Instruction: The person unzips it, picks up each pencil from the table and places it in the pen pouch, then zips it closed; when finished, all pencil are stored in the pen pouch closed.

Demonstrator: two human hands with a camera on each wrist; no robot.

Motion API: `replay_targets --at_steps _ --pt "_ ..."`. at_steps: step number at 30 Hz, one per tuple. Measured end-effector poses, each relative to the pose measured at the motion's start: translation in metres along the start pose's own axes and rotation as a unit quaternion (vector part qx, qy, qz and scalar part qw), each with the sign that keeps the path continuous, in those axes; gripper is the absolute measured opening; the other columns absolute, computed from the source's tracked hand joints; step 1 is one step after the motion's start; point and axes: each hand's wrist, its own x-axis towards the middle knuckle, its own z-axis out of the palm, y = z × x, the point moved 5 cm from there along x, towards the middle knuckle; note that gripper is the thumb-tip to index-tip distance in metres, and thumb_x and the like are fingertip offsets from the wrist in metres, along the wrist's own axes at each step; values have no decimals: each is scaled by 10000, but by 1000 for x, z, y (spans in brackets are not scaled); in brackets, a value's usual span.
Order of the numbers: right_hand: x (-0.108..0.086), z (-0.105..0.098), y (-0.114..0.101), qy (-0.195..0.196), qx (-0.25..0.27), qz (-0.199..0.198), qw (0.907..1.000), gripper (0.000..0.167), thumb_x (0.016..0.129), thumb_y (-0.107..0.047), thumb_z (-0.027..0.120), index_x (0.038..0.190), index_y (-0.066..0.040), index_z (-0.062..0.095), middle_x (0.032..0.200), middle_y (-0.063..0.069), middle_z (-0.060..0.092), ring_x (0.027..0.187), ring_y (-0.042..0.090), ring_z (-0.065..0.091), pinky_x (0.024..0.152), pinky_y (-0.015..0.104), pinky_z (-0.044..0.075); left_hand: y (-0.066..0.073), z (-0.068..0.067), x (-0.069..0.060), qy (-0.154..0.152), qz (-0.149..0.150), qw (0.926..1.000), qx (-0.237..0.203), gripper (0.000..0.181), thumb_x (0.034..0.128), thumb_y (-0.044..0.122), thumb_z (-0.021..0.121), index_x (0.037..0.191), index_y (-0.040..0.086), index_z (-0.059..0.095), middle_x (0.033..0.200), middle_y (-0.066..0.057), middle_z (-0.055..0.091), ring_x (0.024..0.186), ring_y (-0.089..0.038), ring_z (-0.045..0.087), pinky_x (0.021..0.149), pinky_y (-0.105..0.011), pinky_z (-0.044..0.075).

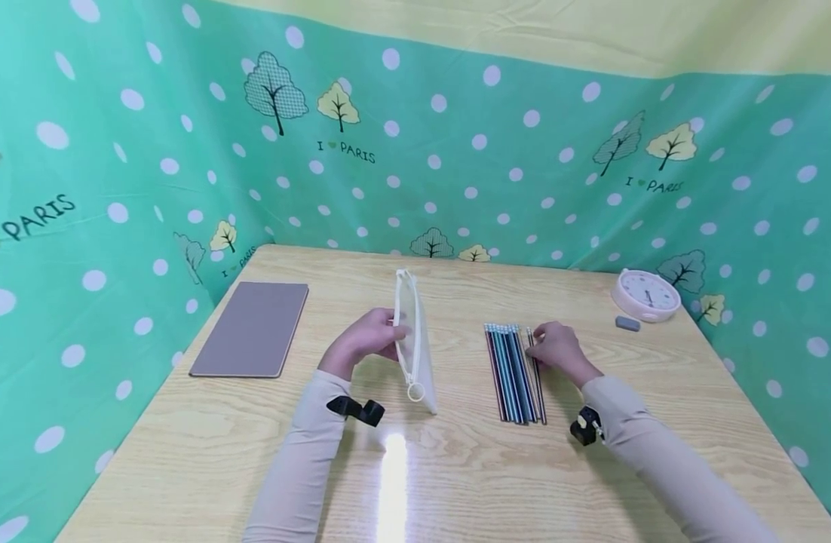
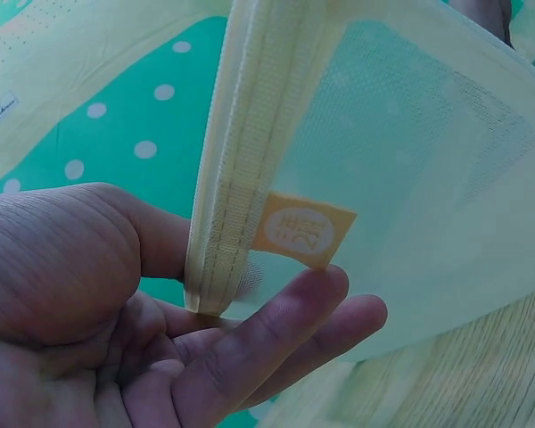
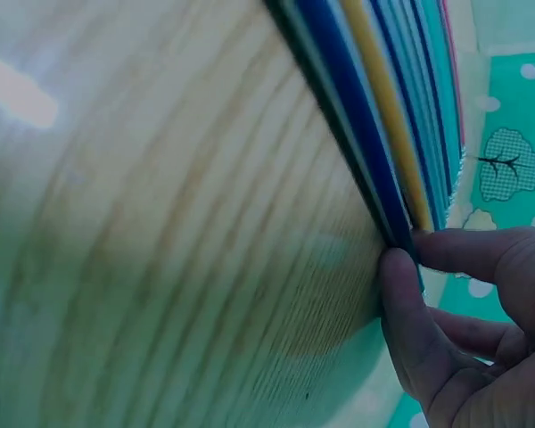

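Observation:
My left hand grips a pale, see-through mesh zip pouch by its zipped edge, holding it upright above the table. In the left wrist view, thumb and fingers pinch the zip band beside a small orange label. A ring pull hangs at the zip's near end. To the right, several pencils lie side by side in a row. My right hand pinches a dark pencil at the row's right side, near its far end. Close up, thumb and finger meet around a dark blue pencil.
A grey-brown notebook lies at the left of the wooden table. At the far right stand a pink round clock and a small grey eraser. Green dotted cloth hangs around the back and sides.

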Motion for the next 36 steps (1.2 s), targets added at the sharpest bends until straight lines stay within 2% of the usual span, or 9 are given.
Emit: replay_targets --at_steps 2,6,10,13,18,23,28,32,36 --pt "2 0 2 -62 96 -10 9999 502 829 -20 715 1248 219 578 968 327 718 501 129 654 540 285 611 0 0 -1 -14 14 10000 2 390 1039 72 518 1353 -160 522 1130 -334 686 762 -224 739 800 -403 663" --pt "3 1 10 -247 681 250 9971 625 820 -5 669 1383 195 485 1035 336 697 551 133 675 568 296 634 1 -1 -3 -24 11 10000 3 414 1041 75 515 1383 -158 502 1155 -344 677 769 -228 741 807 -406 662" --pt "0 -4 17 -339 1539 528 9861 734 855 18 627 1517 135 333 1031 296 680 615 147 691 615 330 655 -1 -1 -2 6 -58 10000 14 430 1040 83 520 1401 -147 492 1151 -333 684 735 -207 729 800 -401 662" --pt "-5 -12 15 -273 2288 551 9715 754 900 44 590 1569 99 245 1037 250 645 645 133 678 646 333 662 -1 -1 0 27 -66 10000 9 430 1040 82 518 1405 -145 489 1151 -325 688 706 -186 715 792 -397 663" --pt "-13 -24 2 -59 3380 451 9400 760 958 50 565 1610 47 175 1094 152 572 707 67 665 710 282 658 -1 -1 0 47 -44 10000 -30 412 1036 69 513 1381 -155 497 1127 -325 693 687 -170 703 780 -391 665" --pt "-20 -27 -16 160 4173 321 9080 774 984 59 573 1634 -9 158 964 -2 613 758 42 686 739 225 643 0 -2 -2 35 -9 10000 -47 396 1025 68 514 1353 -154 520 1088 -310 699 678 -166 696 766 -385 666" --pt "-26 -22 -37 233 4900 25 8714 749 996 78 550 1631 -17 164 875 -61 649 776 65 706 760 225 642 0 -3 -2 66 -31 10000 -48 394 1021 77 523 1347 -144 536 1053 -277 708 691 -165 694 758 -374 666" --pt "-29 -19 -56 317 5125 -77 8581 719 1014 54 547 1632 -47 195 891 -61 656 797 54 683 760 197 631 0 -3 -3 79 -28 10000 -43 386 1023 77 525 1341 -140 543 1057 -271 708 713 -174 699 760 -377 666" --pt "-31 -16 -76 355 5181 -161 8544 703 1019 40 553 1632 -69 225 929 -39 629 816 61 663 774 189 627 0 -3 -2 48 -23 10000 -13 391 1024 77 522 1350 -139 539 1099 -291 699 722 -181 705 768 -383 666"
